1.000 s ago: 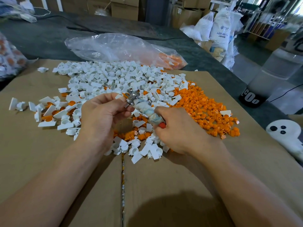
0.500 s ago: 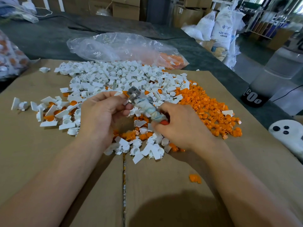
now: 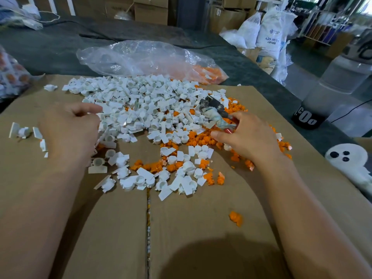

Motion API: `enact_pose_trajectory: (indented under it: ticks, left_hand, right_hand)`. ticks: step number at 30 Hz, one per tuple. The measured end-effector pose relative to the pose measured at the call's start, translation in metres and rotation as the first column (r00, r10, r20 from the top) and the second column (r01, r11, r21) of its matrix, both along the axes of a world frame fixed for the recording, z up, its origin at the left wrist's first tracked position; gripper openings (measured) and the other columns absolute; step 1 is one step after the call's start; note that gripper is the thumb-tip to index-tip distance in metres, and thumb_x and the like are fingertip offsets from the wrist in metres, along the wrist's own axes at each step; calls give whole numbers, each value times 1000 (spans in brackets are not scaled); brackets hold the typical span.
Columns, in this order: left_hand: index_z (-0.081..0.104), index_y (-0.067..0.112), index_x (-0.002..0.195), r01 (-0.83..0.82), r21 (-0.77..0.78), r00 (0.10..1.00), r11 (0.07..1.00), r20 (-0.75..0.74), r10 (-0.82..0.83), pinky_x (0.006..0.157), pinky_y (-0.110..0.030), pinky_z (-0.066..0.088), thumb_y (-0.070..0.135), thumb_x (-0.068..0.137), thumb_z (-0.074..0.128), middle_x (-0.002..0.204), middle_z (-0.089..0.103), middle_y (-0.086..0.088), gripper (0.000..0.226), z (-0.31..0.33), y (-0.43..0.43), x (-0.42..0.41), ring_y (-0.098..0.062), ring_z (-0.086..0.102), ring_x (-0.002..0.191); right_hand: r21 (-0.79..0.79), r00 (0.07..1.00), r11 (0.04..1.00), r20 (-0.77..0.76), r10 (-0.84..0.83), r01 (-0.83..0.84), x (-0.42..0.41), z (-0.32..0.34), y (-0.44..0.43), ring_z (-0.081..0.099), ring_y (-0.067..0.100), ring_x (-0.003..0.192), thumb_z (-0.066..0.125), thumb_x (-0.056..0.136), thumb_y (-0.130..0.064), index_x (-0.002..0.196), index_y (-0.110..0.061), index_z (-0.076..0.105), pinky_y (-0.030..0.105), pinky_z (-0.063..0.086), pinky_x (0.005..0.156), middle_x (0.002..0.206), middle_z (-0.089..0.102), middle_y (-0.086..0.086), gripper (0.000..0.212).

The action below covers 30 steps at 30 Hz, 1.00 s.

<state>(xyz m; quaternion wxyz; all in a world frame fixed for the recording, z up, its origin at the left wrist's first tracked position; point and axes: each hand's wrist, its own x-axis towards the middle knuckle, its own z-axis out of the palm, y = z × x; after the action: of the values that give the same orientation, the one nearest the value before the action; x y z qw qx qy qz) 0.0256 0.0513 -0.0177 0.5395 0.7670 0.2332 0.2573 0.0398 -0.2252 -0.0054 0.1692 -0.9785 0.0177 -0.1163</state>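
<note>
One bag (image 3: 141, 57) holds orange pieces (image 3: 209, 72) | right hand (image 3: 247, 137) grips tool (image 3: 213, 111) | left hand (image 3: 68, 133) loosely curled over white pieces (image 3: 141, 101)

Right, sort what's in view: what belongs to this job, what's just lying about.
In the job: tape-wrapped tool, gripped by the right hand; white parts, by the left hand; orange parts.
Lying about: sacks; clear container; white ghost-shaped thing.

Tool (image 3: 213, 111) blurred, handle buried in right hand (image 3: 247, 137); white pieces (image 3: 141, 101) partly hidden under left hand (image 3: 68, 133); bag (image 3: 10, 77) cut off at left edge.
</note>
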Motion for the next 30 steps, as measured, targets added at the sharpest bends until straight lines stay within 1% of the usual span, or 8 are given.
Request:
enact_pose_trajectory:
  ticks: [2,6,9,11,14,17,23,30]
  left_hand:
    - [65,30,81,-24,39,999,999,-48,26,26,-12,27,0,82,45,96,66,-12,36,-3,5,5,-12,46,35]
    - [66,27,93,-10,126,998,992,-64,18,43,-23,39,-9,80,43,75,54,2,45,-6,8,6,-17,45,56]
    - [68,25,98,35,243,999,969,8,-38,62,-31,44,-7,76,46,86,54,0,45,-2,0,0,-17,51,74]
    - [69,22,100,97,346,993,933,30,-115,64,-29,41,-5,76,51,88,54,0,41,1,-13,-6,-15,51,75]
    - [70,16,103,265,524,956,809,-33,-292,71,-29,38,0,81,58,94,56,-1,29,-2,-33,-11,-14,51,80]
    - [64,16,117,474,596,869,648,-200,-452,78,-29,40,10,86,60,103,53,-2,32,-10,-42,-11,-20,55,93]
    - [45,21,135,608,646,790,461,-432,-436,88,-28,37,25,94,50,125,42,-4,42,-17,-45,-8,-22,43,117]
    - [64,23,117,538,678,839,501,-368,-402,88,-34,43,20,93,52,123,54,-2,28,-15,-43,-8,-21,51,112]
  right_hand:
    - [-16,1000,1000,-20,-22,22,2,-1,-3,52,23,107,63,72,-60,124,-20,51,29,32,70,119,56,3,66]
    - [-47,997,998,-53,-54,52,5,-3,-6,52,24,111,64,72,-61,127,-17,49,30,33,73,124,55,4,72]
    - [-78,994,995,-80,-72,66,7,-5,-8,50,25,113,62,71,-64,127,-15,49,32,33,74,125,54,6,75]
    - [-94,990,992,-106,-89,80,9,-5,-8,49,26,114,61,70,-66,127,-15,48,33,34,76,126,53,6,77]
    - [-131,984,988,-143,-103,84,10,-6,-8,50,26,110,60,70,-68,122,-14,50,34,34,75,121,55,7,76]
    - [-138,981,987,-166,-100,78,10,-7,-7,50,26,108,59,69,-69,118,-14,51,34,35,74,119,55,7,74]
    - [-175,969,982,-223,-109,70,6,-6,-3,43,29,119,53,69,-74,125,-14,46,42,40,91,129,48,10,82]
    - [-167,965,985,-251,-82,40,3,-5,3,39,29,122,49,72,-73,129,-12,44,41,38,93,133,43,12,83]
